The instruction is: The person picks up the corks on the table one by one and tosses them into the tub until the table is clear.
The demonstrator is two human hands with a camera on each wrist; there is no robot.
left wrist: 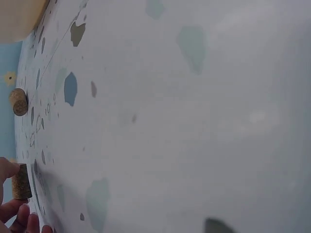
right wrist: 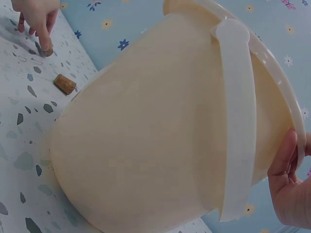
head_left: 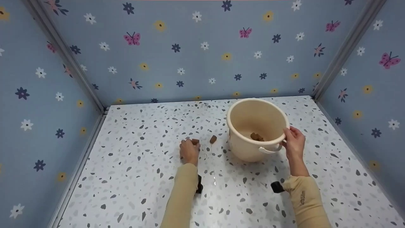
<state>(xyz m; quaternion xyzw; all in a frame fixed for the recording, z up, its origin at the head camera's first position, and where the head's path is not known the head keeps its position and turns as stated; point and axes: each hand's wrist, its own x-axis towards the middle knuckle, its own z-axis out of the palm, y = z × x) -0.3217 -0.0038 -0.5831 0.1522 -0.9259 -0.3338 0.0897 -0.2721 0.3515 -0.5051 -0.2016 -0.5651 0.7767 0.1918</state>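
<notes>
A cream plastic bucket (head_left: 245,148) stands right of centre on the speckled surface, its rim pinched at the right by my right hand (head_left: 294,142). Several brown corks (head_left: 257,136) appear to lie inside on its bottom. Left of the bucket, my left hand (head_left: 190,151) pinches a cork (left wrist: 21,182) between thumb and fingers, low at the surface. A second cork (head_left: 213,139) lies loose between that hand and the bucket. In the right wrist view the bucket's side and its white handle (right wrist: 237,116) fill most of the picture.
The white speckled tabletop (head_left: 133,177) meets blue flowered panels (head_left: 190,57) at the back and both sides. Metal frame strips (head_left: 71,53) run along the corners. A small black device (head_left: 277,187) sits at the right wrist.
</notes>
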